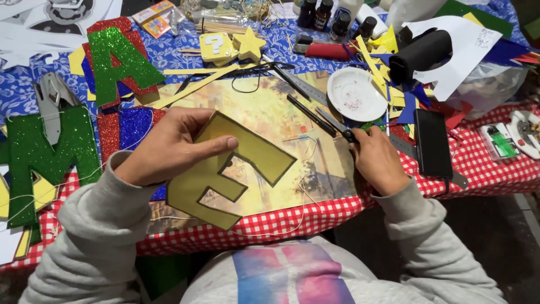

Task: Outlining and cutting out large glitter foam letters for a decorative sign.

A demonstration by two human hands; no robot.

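My left hand point(169, 146) holds a yellow foam letter cut-out point(253, 153) with a dark drawn outline, tilted above the table's near edge, thumb pressed on its face. My right hand point(379, 160) rests on the table to the right, fingers closed around the black handles of a pair of scissors point(332, 121) whose blades point up-left over a picture-printed mat point(270, 107).
Green, red and blue glitter letters point(118, 59) lie at the left. A white plate point(356, 93), a black phone point(433, 143), a metal ruler point(298, 81), paint bottles point(315, 14), a black roll point(422, 53) and paper scraps crowd the back and right. A red checked cloth point(484, 163) covers the table edge.
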